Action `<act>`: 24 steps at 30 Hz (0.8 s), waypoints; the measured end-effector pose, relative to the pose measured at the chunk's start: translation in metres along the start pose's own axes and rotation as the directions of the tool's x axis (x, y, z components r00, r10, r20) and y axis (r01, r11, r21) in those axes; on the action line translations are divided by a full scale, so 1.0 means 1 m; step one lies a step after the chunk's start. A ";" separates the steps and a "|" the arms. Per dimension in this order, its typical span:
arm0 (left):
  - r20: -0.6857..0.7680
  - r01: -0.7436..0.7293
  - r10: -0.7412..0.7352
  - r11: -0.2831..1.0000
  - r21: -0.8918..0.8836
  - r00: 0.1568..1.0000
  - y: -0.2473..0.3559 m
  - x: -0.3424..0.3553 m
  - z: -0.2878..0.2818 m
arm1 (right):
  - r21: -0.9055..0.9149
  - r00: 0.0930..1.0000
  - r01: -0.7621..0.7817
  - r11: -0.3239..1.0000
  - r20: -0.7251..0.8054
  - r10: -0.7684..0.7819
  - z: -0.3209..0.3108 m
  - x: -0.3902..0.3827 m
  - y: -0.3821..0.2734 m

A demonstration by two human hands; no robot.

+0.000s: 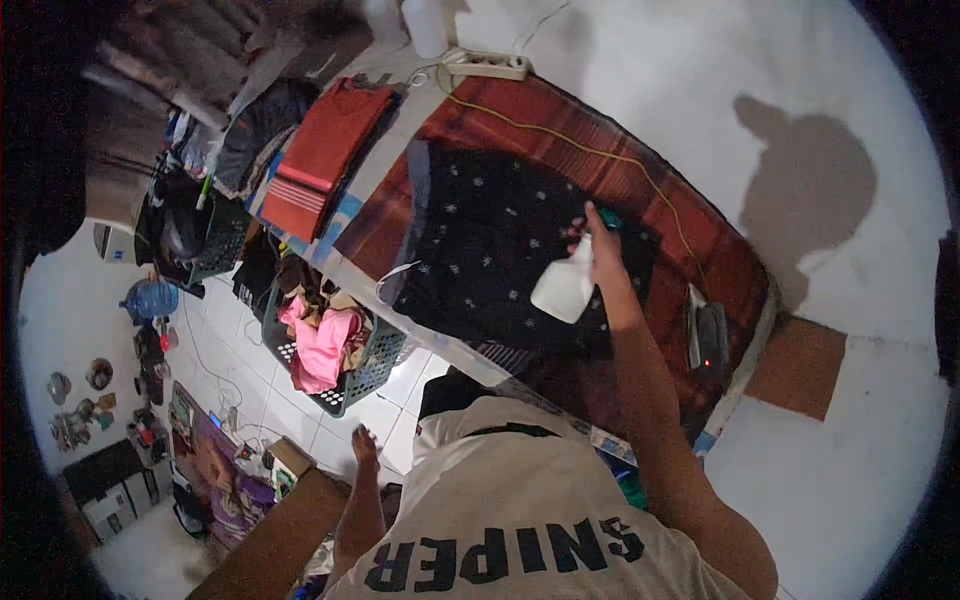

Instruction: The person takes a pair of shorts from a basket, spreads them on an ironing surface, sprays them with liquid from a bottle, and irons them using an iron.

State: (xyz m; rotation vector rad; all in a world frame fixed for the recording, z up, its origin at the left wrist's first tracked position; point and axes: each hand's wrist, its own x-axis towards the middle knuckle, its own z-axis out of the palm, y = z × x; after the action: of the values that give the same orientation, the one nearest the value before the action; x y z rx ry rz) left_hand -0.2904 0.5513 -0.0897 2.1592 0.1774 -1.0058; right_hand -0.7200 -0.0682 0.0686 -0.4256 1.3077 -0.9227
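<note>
My right hand (pixel 597 245) is closed around a white spray bottle (pixel 563 291) with a green top, held over a black garment with small light motifs (pixel 480 230). The garment lies spread on a red-brown plaid cloth (pixel 505 105) covering the table. To the right of the garment, an iron (pixel 707 335) with a small red light rests near the table's edge. My left hand (pixel 366 446) hangs beside my body with its fingers loosely apart, holding nothing. It is nearest a dark green basket (pixel 380 365) heaped with clothes, a pink one (pixel 322 350) on top.
Folded red cloth (pixel 325 150) is stacked at the table's far left. A yellow cord (pixel 560 128) runs over the plaid cloth from a power strip (pixel 487 66). A second basket (pixel 220 240) stands at left, and a brown cardboard piece (pixel 798 367) lies right of the table.
</note>
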 end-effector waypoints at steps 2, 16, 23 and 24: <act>-0.003 -0.272 0.272 0.959 -0.077 0.962 0.044 0.008 0.017 | -0.085 0.996 -0.033 0.996 0.079 0.040 0.054 -0.003 -0.003; 0.224 -0.909 0.887 0.360 0.211 0.404 0.335 -0.083 0.211 | -0.478 0.989 0.014 0.878 0.135 0.057 0.015 -0.074 0.023; 0.235 -0.863 0.836 0.505 0.022 0.495 0.305 0.020 0.206 | -0.673 0.981 -0.023 0.739 -0.156 -0.112 -0.160 -0.129 0.065; 0.295 -0.800 0.771 0.599 -0.038 0.564 0.308 0.008 0.219 | -0.694 0.972 -0.076 0.716 -0.211 -0.101 -0.189 -0.142 0.073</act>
State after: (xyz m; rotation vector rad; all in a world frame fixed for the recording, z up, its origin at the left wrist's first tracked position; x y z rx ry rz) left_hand -0.2935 0.1805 -0.0145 1.8056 -0.9444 -0.7487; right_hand -0.8718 0.1270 0.0577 -0.9387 1.8736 -0.4505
